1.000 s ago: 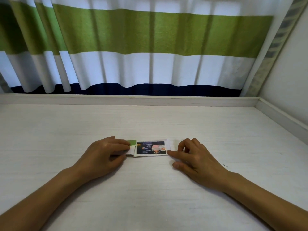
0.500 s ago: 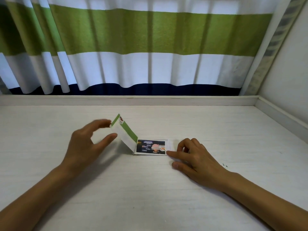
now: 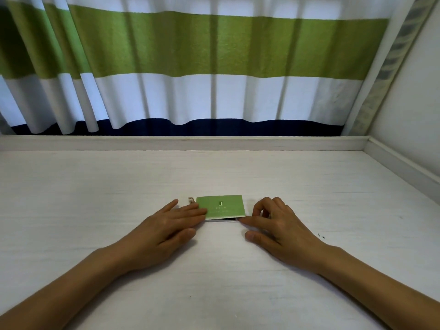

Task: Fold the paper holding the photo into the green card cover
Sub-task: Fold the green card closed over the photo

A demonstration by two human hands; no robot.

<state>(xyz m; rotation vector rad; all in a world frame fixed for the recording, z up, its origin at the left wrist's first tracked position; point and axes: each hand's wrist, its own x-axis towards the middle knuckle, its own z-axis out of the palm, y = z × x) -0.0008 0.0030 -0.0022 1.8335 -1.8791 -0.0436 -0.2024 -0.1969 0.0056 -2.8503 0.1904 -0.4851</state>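
Note:
The green card cover [image 3: 222, 206] lies closed and flat on the white table [image 3: 214, 170], its green face up with small pale print. A thin white and dark edge of the paper holding the photo [image 3: 226, 219] peeks out along its near side. My left hand [image 3: 166, 228] rests flat with its fingertips pressing on the cover's left end. At the cover's near right corner, my right hand [image 3: 276, 225] touches with its index fingertip, the other fingers curled. A small printed bit [image 3: 190, 199] shows beside the cover's left corner.
A raised white ledge [image 3: 214, 142] runs along the back of the table and down its right side. A striped green, white and navy curtain [image 3: 214, 67] hangs behind. Two tiny dark specks [image 3: 320, 235] lie to the right of my right hand.
The green flap, held up by my left hand half a second ago, has come down over the photo. My left hand now presses on it. My right hand has barely moved.

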